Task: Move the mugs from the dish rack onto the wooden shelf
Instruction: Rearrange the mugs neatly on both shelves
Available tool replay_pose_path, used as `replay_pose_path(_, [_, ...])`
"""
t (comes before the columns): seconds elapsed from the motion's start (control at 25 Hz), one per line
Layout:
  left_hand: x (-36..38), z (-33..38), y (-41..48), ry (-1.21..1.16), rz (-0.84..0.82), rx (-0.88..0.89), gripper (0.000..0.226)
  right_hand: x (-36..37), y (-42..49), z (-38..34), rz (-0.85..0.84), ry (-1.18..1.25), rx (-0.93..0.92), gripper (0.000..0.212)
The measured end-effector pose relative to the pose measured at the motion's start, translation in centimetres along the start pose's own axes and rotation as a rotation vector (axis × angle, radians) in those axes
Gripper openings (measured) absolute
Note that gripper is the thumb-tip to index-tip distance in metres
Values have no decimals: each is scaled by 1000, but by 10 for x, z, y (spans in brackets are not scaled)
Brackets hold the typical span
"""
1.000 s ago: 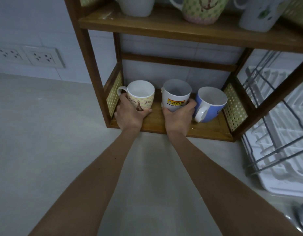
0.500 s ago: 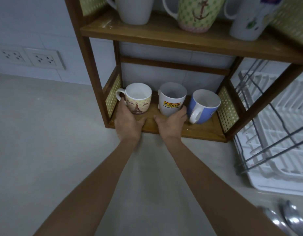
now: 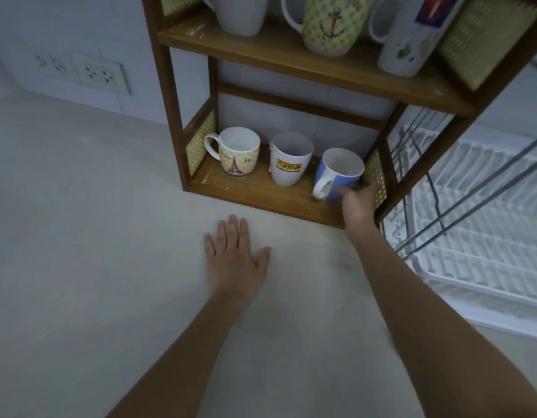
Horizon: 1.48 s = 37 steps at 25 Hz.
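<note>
We see dim, bluish, even light with no glare and only faint shadows, leaving the countertop (image 3: 80, 236) grey and flat. Wide-angle distortion leans the wooden shelf (image 3: 291, 67) and dish rack (image 3: 487, 251) outward. The right hand (image 3: 356, 203) gripping the blue mug (image 3: 341, 173) looks slightly smeared.

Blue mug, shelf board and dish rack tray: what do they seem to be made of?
The blue mug is likely glazed ceramic: smooth, glossy wall, white inside and handle. The shelf board looks like wood, stained brown with a slight sheen; grain streaks show. The dish rack tray is probably white moulded plastic, matte, with ribbed channels.
</note>
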State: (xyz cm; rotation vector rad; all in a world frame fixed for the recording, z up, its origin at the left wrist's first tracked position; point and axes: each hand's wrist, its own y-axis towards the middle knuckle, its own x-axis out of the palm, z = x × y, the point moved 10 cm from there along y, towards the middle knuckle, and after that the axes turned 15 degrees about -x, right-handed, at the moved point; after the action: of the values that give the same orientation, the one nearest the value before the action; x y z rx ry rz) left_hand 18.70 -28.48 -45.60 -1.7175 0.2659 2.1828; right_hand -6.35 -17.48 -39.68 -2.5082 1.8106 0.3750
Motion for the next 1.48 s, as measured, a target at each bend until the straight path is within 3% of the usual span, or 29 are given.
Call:
replay_pose_path(0.08, [1,1,-1,25,13,0,77,9,10,5,-139,-46,-38,93])
replay_pose_path(0.2, [4,0,0,52,6,8,78,14,22,7,-187,-65,-156,106])
replay_pose_path(0.4, [2,1,-1,60,0,2,76,16,29,8,-183,-93,-214,106])
replay_pose_path(0.6, [0,1,-3,40,6,-5,75,12,25,9,-61,-101,-253,108])
replay_pose_path(0.76, [-1,-1,-3,12,50,-11,75,22,33,7,-164,-41,-289,122])
replay_pose_path(1.04, [-7,0,-4,-4,63,-6,74,6,30,8,28,-174,-236,114])
replay_pose_path(1.32, [-8,-2,-6,-21,67,-18,72,3,26,15,-63,-150,-248,107])
replay_pose_path(1.48, [-8,-2,-4,-21,66,-18,72,-5,23,12,48,-184,-256,99])
